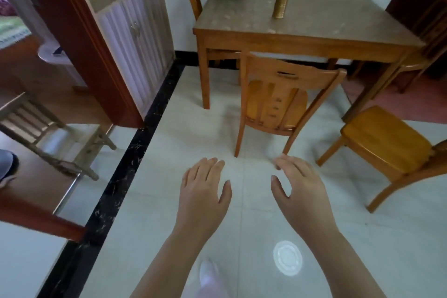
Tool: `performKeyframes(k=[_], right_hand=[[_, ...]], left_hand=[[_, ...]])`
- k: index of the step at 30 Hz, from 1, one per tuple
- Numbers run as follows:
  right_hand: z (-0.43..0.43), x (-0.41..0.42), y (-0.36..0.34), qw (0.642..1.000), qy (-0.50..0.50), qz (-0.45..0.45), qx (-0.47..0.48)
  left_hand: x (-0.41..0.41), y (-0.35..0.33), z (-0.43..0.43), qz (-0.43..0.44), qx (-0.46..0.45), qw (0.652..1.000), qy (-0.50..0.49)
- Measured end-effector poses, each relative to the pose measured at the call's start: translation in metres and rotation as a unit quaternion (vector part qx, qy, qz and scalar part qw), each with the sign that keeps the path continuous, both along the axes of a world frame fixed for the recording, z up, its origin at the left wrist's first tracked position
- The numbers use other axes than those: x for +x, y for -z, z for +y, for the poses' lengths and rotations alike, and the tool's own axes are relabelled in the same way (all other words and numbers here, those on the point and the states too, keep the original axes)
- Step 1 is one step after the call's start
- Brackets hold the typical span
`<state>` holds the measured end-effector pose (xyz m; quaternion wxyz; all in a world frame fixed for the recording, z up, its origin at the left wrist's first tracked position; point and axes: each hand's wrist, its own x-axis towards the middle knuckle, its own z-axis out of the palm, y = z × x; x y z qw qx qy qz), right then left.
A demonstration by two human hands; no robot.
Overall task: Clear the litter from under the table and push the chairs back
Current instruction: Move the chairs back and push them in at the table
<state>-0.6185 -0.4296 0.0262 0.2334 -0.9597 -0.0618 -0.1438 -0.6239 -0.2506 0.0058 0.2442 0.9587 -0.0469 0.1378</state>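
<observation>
One chair (264,68), just beyond spread fingers (294,167)

Wooden chair (290,74) upright at table (314,24); second chair (384,138) (right) apart.

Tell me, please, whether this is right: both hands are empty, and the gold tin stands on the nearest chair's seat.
Not quite: the head view shows the gold tin standing on the table instead. The left hand and right hand are empty.
</observation>
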Motion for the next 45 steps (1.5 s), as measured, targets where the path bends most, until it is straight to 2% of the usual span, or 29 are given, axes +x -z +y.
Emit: performKeyframes(k=[7,16,22,30,38,45], right_hand=[[0.019,0.102,-0.023,0.997,0.053,-0.029,-0.041],[-0.006,0.191,-0.016,0.992,0.121,0.011,-0.035],[-0.045,0.267,-0.004,0.991,0.129,0.01,-0.025],[-0.123,0.382,0.015,0.992,0.12,-0.009,-0.034],[-0.154,0.463,0.042,0.99,0.085,0.097,-0.048],[-0.157,0.505,0.062,0.986,0.039,0.157,-0.036]], left_hand=[[0.126,-0.022,0.012,-0.012,-0.016,0.998,0.053],[0.236,-0.019,-0.02,0.029,-0.023,0.991,0.129],[0.316,-0.011,-0.059,0.032,-0.034,0.989,0.137],[0.436,0.0,-0.131,0.023,0.009,0.989,0.147],[0.511,0.028,-0.168,0.067,0.061,0.977,0.194],[0.55,0.051,-0.165,0.154,0.1,0.943,0.277]])
